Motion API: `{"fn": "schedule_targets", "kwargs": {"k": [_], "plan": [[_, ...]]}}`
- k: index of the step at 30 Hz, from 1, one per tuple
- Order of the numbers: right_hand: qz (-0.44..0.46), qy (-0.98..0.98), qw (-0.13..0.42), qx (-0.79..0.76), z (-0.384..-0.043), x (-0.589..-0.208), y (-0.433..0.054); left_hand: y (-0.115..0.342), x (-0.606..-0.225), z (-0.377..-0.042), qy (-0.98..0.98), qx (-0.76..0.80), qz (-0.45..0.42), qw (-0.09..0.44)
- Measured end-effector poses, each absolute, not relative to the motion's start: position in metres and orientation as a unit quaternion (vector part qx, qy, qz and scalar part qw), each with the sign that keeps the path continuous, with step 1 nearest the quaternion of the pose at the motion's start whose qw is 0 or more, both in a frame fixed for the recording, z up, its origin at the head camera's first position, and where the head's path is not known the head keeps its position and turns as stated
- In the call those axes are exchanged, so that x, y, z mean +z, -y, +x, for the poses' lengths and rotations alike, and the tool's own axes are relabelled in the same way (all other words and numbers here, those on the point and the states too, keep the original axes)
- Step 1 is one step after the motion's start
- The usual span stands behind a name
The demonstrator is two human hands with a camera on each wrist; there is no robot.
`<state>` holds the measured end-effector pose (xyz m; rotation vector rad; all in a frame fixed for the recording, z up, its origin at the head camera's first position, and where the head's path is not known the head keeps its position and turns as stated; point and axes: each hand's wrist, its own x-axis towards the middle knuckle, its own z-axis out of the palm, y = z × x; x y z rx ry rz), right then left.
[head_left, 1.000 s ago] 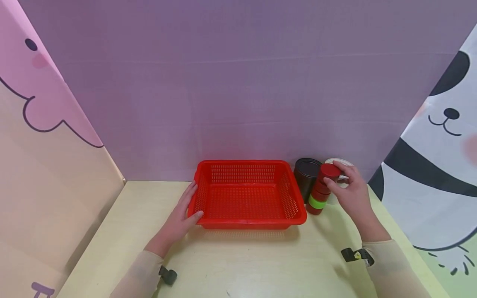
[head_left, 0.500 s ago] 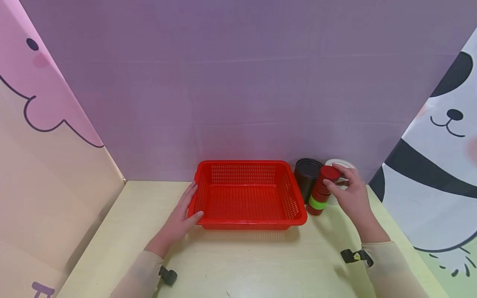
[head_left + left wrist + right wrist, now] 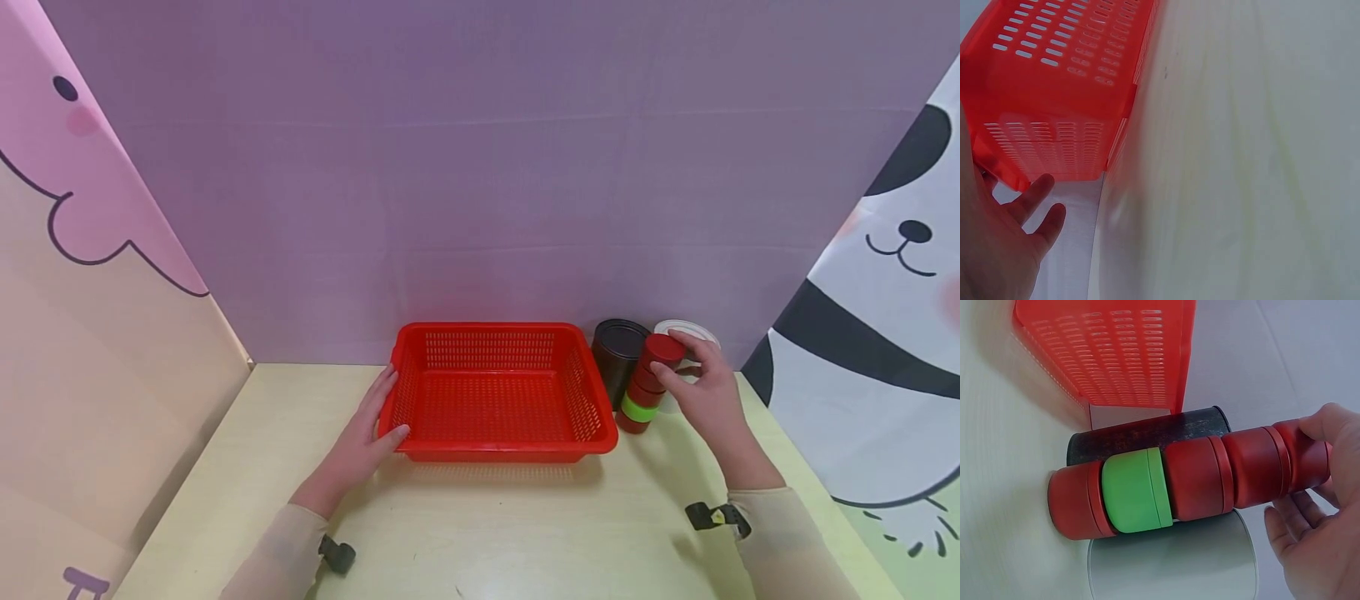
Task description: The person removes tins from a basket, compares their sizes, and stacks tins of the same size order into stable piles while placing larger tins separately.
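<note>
A stack of small round tins (image 3: 645,385) stands on the table at the right, red except for one green tin (image 3: 1137,490) second from the bottom. My right hand (image 3: 708,392) holds the topmost red tin (image 3: 1302,453) between thumb and fingers; that tin sits in line on the one below. To the left, my left hand (image 3: 363,433) rests along the left rim of a red plastic basket (image 3: 495,452), fingers extended and thumb over the front corner. In the left wrist view its fingers (image 3: 1050,228) are spread beside the basket's wall.
Behind the stack stand a tall black can (image 3: 617,367) and a wider white can (image 3: 1175,562). The black can is close to the basket's right side. A purple backdrop (image 3: 480,167) rises behind the pale wooden table (image 3: 525,533), with printed panels at both sides.
My right hand and the top red tin have come down very slightly since the first frame, then stay put. The left hand and the basket have not moved.
</note>
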<state>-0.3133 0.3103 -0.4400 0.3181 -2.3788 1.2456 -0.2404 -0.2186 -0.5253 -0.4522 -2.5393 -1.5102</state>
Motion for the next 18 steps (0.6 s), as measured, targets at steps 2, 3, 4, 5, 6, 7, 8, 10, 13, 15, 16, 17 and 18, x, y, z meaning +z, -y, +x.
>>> {"fn": "schedule_targets", "kwargs": {"k": [2, 3, 4, 5, 6, 7, 8, 10, 13, 15, 16, 17, 18], "plan": [[0.117, 0.860, 0.212, 0.449, -0.313, -0.440, -0.312, 0.218, -0.524, -0.240, 0.847, -0.504, -0.151, 0.075], [0.117, 0.860, 0.209, 0.450, -0.313, -0.440, -0.312, 0.218, -0.524, -0.240, 0.848, -0.503, -0.151, 0.075], [0.117, 0.862, 0.206, 0.449, -0.313, -0.440, -0.313, 0.218, -0.524, -0.240, 0.848, -0.503, -0.151, 0.076], [0.115, 0.863, 0.202, 0.448, -0.313, -0.441, -0.313, 0.218, -0.524, -0.240, 0.848, -0.502, -0.151, 0.075], [0.114, 0.863, 0.200, 0.449, -0.313, -0.441, -0.313, 0.219, -0.524, -0.241, 0.849, -0.500, -0.151, 0.076], [0.112, 0.864, 0.197, 0.450, -0.313, -0.442, -0.313, 0.219, -0.524, -0.241, 0.851, -0.498, -0.150, 0.076], [0.111, 0.864, 0.196, 0.451, -0.312, -0.442, -0.313, 0.219, -0.524, -0.242, 0.852, -0.497, -0.149, 0.075], [0.109, 0.863, 0.195, 0.454, -0.311, -0.443, -0.313, 0.220, -0.523, -0.241, 0.854, -0.494, -0.146, 0.072], [0.110, 0.860, 0.194, 0.458, -0.309, -0.444, -0.315, 0.221, -0.521, -0.241, 0.867, -0.475, -0.134, 0.063], [0.109, 0.860, 0.193, 0.459, -0.308, -0.444, -0.319, 0.222, -0.519, -0.241, 0.880, -0.454, -0.127, 0.058], [0.108, 0.861, 0.192, 0.459, -0.307, -0.444, -0.321, 0.222, -0.518, -0.241, 0.885, -0.444, -0.125, 0.056], [0.106, 0.862, 0.191, 0.458, -0.306, -0.444, -0.323, 0.223, -0.517, -0.242, 0.890, -0.435, -0.125, 0.055], [0.103, 0.863, 0.192, 0.457, -0.306, -0.444, -0.326, 0.223, -0.516, -0.243, 0.893, -0.429, -0.126, 0.054]]}}
